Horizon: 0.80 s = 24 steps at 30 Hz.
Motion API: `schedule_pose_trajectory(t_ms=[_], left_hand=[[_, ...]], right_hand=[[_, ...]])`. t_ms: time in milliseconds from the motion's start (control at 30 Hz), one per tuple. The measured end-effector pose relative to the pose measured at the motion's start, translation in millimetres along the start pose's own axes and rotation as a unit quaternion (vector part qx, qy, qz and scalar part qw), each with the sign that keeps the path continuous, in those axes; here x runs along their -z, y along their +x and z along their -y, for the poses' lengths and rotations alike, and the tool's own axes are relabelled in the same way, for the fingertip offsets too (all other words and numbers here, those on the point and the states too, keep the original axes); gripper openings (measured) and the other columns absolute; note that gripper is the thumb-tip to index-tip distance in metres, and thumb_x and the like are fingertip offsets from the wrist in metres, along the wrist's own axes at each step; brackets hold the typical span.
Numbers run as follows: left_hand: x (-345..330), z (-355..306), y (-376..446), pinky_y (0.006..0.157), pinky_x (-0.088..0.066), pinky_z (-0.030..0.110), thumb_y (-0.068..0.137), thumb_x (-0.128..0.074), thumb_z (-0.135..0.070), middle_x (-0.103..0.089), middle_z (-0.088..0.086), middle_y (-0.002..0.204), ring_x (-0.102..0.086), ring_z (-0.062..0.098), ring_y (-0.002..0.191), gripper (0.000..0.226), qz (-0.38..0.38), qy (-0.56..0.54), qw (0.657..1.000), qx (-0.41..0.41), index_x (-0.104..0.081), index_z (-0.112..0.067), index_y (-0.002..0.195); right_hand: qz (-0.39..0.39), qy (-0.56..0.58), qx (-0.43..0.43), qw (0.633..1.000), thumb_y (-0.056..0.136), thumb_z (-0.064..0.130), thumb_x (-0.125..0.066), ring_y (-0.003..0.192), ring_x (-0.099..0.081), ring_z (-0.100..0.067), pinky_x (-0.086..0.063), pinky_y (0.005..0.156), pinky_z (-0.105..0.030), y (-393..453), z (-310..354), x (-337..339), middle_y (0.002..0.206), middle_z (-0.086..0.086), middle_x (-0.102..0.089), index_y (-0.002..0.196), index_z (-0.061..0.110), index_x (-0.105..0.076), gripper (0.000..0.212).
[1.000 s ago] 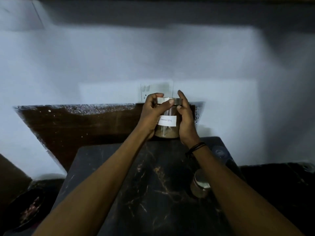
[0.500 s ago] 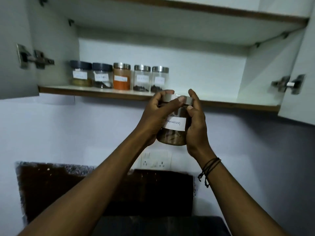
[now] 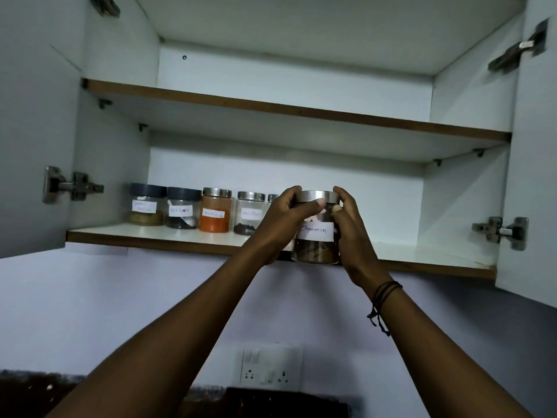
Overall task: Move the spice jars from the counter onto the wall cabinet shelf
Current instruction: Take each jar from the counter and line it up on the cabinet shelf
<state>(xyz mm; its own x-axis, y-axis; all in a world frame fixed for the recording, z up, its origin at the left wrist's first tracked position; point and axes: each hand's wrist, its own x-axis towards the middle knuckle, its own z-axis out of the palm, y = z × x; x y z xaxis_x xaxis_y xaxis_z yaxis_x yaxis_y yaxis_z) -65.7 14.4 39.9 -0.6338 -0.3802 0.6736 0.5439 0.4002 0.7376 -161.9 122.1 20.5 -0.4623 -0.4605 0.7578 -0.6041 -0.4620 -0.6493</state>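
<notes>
Both hands, L (image 3: 278, 223) & R (image 3: 351, 233), clasped cinnamon jar (image 3: 316, 233) at lower shelf (image 3: 150, 235) front edge, mid. Five jars (image 3: 214, 210) lined along back-left. White cabinet, doors open; socket (image 3: 269, 365) on wall below.

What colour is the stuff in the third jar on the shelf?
Bright orange, in the third jar from the left; clearest in the head view.

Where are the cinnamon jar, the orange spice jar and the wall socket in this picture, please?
cinnamon jar (image 3: 316, 231): head view, on its white label.
orange spice jar (image 3: 214, 222): head view, on the orange powder below its label.
wall socket (image 3: 269, 365): head view, middle of the white plate.
</notes>
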Motion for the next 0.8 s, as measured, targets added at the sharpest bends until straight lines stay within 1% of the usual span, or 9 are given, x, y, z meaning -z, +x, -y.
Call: schedule_pose_trajectory(t_ms=[100,200,300,400,467,567,633,700,800], left_hand=[[1.9,10.9,23.5,0.067,-0.055,0.022,0.089,-0.072,-0.022,-0.065,-0.002,0.088,-0.066,0.008,0.076,0.023,-0.008,0.0,1.0,-0.001,-0.058,-0.009,0.102],[0.9,23.7,42.5,0.062,-0.052,0.019,0.09,-0.071,-0.019,-0.066,-0.004,0.082,-0.065,0.006,0.069,0.016,-0.014,0.003,1.0,0.006,-0.059,-0.011,0.095],[-2.3,33.3,53.8,0.078,-0.057,0.032,0.088,-0.073,-0.018,-0.069,0.003,0.092,-0.067,0.014,0.082,0.027,-0.032,0.017,0.999,0.019,-0.06,-0.001,0.105],[-5.3,41.8,61.8,0.098,-0.054,0.047,0.088,-0.073,-0.02,-0.072,0.013,0.107,-0.07,0.026,0.099,0.036,-0.046,0.046,0.997,0.029,-0.061,0.002,0.112],[-7.0,47.9,65.0,0.099,-0.053,0.049,0.088,-0.074,-0.027,-0.072,0.013,0.112,-0.07,0.028,0.106,0.036,-0.049,0.08,0.995,0.027,-0.065,-0.003,0.113],[-8.9,60.1,67.2,0.094,-0.054,0.046,0.084,-0.076,-0.041,-0.073,0.006,0.106,-0.068,0.024,0.102,0.039,-0.092,0.196,0.976,0.015,-0.071,-0.011,0.108],[-8.9,67.1,69.2,0.083,-0.052,0.042,0.083,-0.076,-0.044,-0.07,0.008,0.092,-0.066,0.028,0.093,0.04,-0.124,0.256,0.959,0.004,-0.069,-0.006,0.09],[-8.5,71.1,72.5,0.077,-0.05,0.038,0.083,-0.077,-0.035,-0.063,0.006,0.084,-0.064,0.03,0.092,0.031,-0.128,0.287,0.949,0.004,-0.064,-0.006,0.082],[-7.4,73.3,77.1,0.087,-0.055,0.043,0.082,-0.076,-0.02,-0.061,0.002,0.095,-0.065,0.029,0.099,0.026,-0.109,0.293,0.949,0.041,-0.066,-0.009,0.104]], right_hand=[[0.03,-0.038,-0.027,0.998,0.088,0.046,-0.047,0.121,-0.055,-0.013,-0.048,0.092,-0.028,20.6,-7.7,3.9,0.137,0.008,-0.05,0.15,0.033,-0.028,0.067],[0.041,-0.073,-0.035,0.996,0.093,0.036,-0.051,0.129,-0.051,-0.018,-0.045,0.106,-0.038,39.0,-20.6,10.5,0.144,0.004,-0.045,0.153,0.029,-0.022,0.067],[0.048,-0.118,-0.064,0.99,0.09,0.042,-0.051,0.13,-0.05,-0.018,-0.04,0.111,-0.047,49.5,-31.1,16.1,0.14,0.009,-0.045,0.154,0.032,-0.019,0.073],[0.051,-0.143,-0.069,0.986,0.099,0.034,-0.05,0.133,-0.047,-0.021,-0.039,0.112,-0.049,59.7,-41.7,20.1,0.15,0.002,-0.041,0.155,0.029,-0.015,0.066],[0.05,-0.179,-0.07,0.98,0.1,0.037,-0.049,0.135,-0.046,-0.022,-0.038,0.112,-0.045,66.0,-46.7,22.4,0.153,-0.001,-0.039,0.156,0.027,-0.013,0.067],[0.05,-0.257,-0.051,0.964,0.102,0.038,-0.046,0.131,-0.049,-0.026,-0.04,0.098,-0.029,72.3,-53.5,24.2,0.148,-0.006,-0.046,0.155,0.019,-0.013,0.066],[0.034,-0.291,-0.038,0.955,0.102,0.029,-0.048,0.126,-0.052,-0.03,-0.038,0.089,-0.027,76.4,-57.2,21.9,0.143,-0.011,-0.051,0.154,0.015,-0.019,0.062],[0.013,-0.312,-0.033,0.949,0.099,0.025,-0.052,0.123,-0.052,-0.034,-0.039,0.089,-0.028,81.7,-61.8,18.8,0.138,-0.016,-0.054,0.153,0.013,-0.025,0.061],[-0.011,-0.329,-0.047,0.943,0.096,0.022,-0.057,0.121,-0.052,-0.036,-0.036,0.086,-0.029,88.6,-66.6,13.5,0.132,-0.02,-0.056,0.148,0.014,-0.035,0.056]])
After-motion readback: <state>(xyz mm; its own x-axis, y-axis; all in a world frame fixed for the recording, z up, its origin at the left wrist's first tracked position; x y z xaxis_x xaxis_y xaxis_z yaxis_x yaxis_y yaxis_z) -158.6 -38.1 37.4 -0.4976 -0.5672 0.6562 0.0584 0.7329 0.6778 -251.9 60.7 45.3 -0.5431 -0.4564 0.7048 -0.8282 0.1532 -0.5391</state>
